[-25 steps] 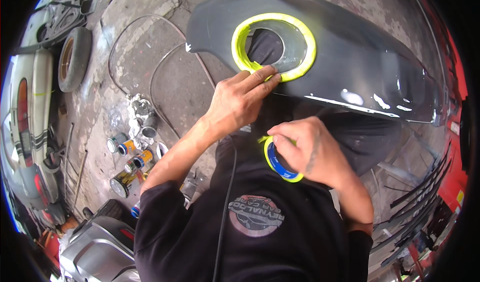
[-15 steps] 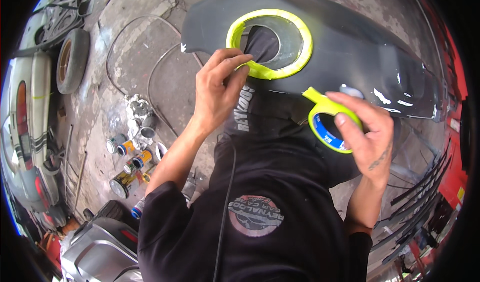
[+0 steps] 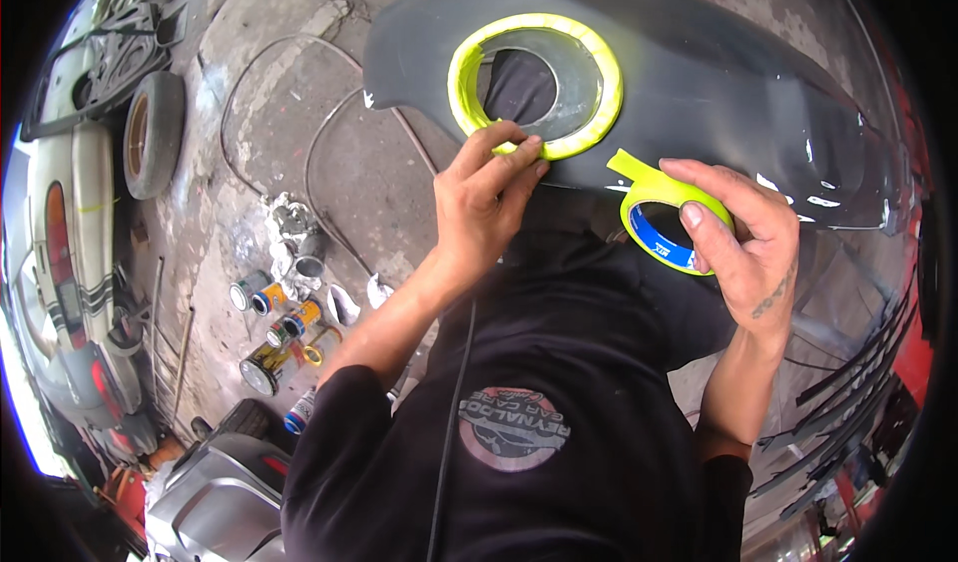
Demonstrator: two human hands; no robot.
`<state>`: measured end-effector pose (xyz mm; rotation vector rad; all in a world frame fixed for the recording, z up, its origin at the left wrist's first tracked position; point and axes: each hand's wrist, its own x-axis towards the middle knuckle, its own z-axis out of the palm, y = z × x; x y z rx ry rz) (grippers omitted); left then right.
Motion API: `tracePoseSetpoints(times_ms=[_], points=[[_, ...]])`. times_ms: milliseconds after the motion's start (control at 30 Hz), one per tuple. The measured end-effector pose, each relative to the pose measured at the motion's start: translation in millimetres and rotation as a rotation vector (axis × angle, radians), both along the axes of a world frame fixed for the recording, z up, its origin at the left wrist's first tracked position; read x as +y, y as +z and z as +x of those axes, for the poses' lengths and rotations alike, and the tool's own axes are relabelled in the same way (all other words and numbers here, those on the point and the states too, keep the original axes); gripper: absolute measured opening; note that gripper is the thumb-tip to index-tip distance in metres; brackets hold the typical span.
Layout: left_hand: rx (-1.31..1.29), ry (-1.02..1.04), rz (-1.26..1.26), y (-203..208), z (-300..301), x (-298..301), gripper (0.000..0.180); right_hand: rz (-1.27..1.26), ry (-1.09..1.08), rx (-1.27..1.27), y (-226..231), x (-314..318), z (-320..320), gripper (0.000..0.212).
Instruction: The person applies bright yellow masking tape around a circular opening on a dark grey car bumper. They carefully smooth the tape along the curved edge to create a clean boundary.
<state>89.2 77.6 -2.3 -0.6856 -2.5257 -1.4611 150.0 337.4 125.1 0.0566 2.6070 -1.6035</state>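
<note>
Masking-tape roll is pinched in right hand. Tape ring on body panel is touched by left hand; grip unclear.

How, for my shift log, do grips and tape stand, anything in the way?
Left grip touching yellow tape ring on panel. Right grip holding tape roll, short end free. Left grip covers part of ring's lower edge.

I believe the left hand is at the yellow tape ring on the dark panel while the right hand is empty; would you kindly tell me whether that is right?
Not quite: the right hand is not empty. The head view shows it holding a roll of yellow tape. The left hand is indeed at the yellow tape ring on the dark panel.
</note>
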Motion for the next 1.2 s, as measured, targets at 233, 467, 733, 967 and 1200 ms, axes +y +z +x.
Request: tracePoseSetpoints(times_ms=[233,467,733,967,1200], points=[[-0.094,-0.059,-0.13,-4,-15,-29,0.025,-0.042,0.017,0.014,-5,4,3,0.032],[0.025,-0.043,-0.216,4,-49,-41,0.021,-0.032,0.026,0.056,-6,6,5,0.034],[-0.184,-0.319,-0.505,20,-57,-46,0.058,-0.033,0.024,0.04,-7,8,6,0.035],[-0.064,-0.476,-0.605,32,-77,-45,0.068,-0.067,-0.001,0.005,-6,5,6,0.036],[-0.024,-0.44,-0.55,27,-71,-42,0.063,-0.087,-0.011,-0.005,-15,6,10,0.036]])
